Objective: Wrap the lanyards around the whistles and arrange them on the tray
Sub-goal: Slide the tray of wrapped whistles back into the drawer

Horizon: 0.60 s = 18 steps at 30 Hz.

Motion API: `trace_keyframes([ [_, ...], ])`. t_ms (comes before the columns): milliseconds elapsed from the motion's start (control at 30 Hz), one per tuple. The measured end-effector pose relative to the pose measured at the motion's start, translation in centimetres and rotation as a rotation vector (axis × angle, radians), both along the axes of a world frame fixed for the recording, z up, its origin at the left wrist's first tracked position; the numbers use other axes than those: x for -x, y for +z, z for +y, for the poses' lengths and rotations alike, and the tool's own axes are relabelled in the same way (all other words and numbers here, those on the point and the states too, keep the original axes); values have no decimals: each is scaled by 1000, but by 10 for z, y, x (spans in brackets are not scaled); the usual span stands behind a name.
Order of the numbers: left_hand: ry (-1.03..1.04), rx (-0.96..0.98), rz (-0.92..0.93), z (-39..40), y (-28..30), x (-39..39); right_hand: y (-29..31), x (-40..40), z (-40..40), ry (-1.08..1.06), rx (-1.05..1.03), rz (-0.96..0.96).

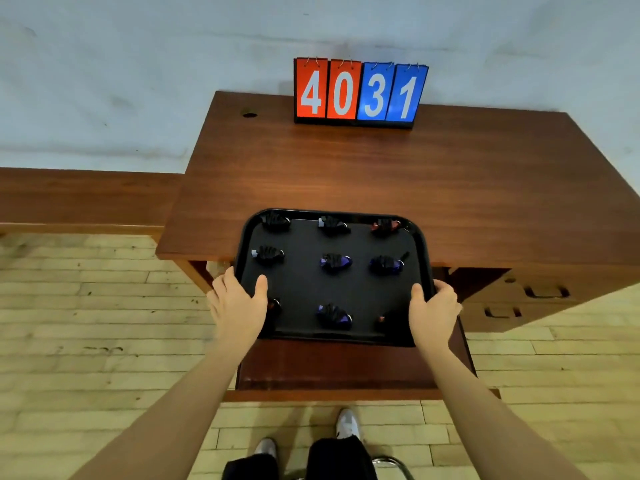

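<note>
Altogether nine wrapped whistles (335, 262) on tray (332, 336)

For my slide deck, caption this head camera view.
Both hands hold a black tray of nine wrapped whistles at a wooden desk.

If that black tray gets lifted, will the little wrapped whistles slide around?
Probably somewhat. The tray looks smooth with a low rim, and the wrapped whistles sit loose and apart. The left hand and right hand grip opposite sides, which should help keep it level.
</note>
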<state>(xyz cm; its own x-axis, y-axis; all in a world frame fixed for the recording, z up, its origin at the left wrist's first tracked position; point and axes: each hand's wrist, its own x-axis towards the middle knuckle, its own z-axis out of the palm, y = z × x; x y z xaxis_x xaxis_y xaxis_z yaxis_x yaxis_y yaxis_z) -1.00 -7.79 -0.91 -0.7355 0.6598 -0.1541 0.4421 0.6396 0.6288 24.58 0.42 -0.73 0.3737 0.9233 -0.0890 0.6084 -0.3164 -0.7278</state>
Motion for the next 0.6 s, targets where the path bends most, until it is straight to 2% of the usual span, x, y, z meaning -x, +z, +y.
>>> trace_keyframes([
  [600,-39,79,-127,-86,-49,-45,-49,-50,-90,-76,84,52],
])
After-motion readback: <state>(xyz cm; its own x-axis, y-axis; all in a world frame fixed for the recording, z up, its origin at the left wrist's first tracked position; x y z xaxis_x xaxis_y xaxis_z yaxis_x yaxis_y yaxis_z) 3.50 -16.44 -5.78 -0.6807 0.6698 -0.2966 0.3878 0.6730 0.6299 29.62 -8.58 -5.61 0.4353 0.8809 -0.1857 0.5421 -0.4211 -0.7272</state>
